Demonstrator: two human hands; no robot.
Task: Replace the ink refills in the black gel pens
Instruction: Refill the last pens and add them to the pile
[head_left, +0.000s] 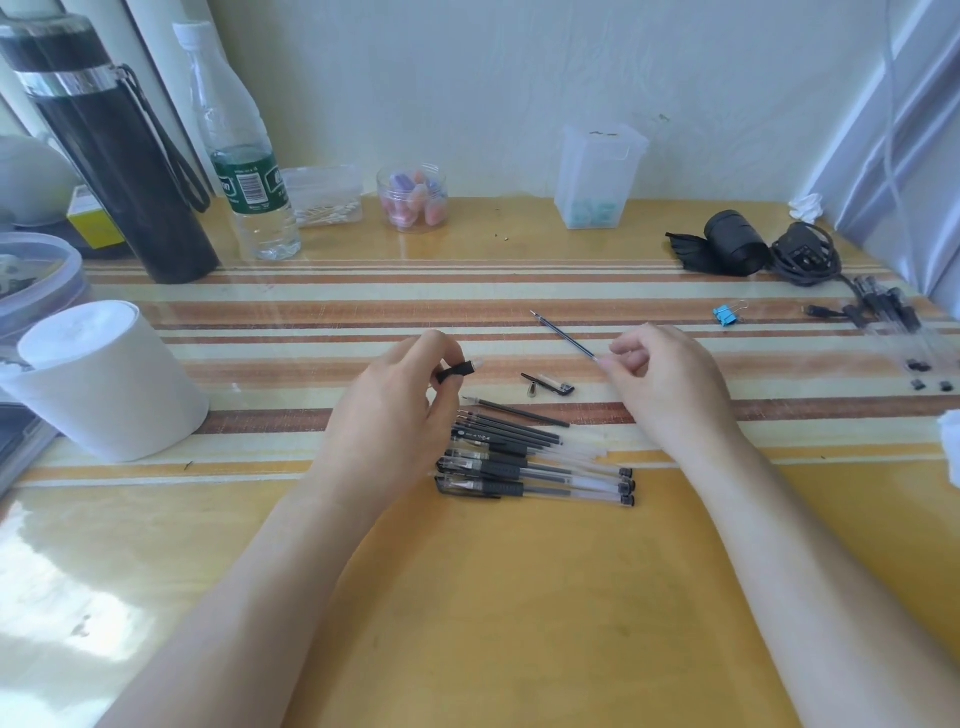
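Far left: a white paper roll (104, 384) stands on end by the left edge of the table (519, 597). A tall black flask (109, 150) is behind it, with a clear water bottle (244, 156) just beside the flask.
Back edge: a box of cotton swabs (324, 197) sits near a small jar (413, 197) of pastel pieces; I cannot tell what the pieces are.
Left hand: the left hand (395, 410) is curled, with thumb and fingers pinching a short black pen piece (457, 371). The piece's clear end points right.
Pile: the gel pens (535, 475) lie side by side on the table just right of that hand, in front of the person, caps to the left. A few loose refills (514, 428) lie touching them on the far side.
Small parts: a metal tip (532, 391) and a black cap (563, 388) lie between the two hands, beyond the pile.
Right hand: the right hand (660, 374) is loosely curled, its fingertips pinching the near end of a thin refill (563, 335). The refill slants away to the left, point foremost.
Back right: a translucent box (597, 176) stands against the wall.
Right side: a blue binder clip (727, 314) lies on the stripes. A black roll (735, 241) and a coiled cable (805, 254) sit beyond it.
Far right: more pens (893, 312) lie near the table's edge, well apart from the pile.
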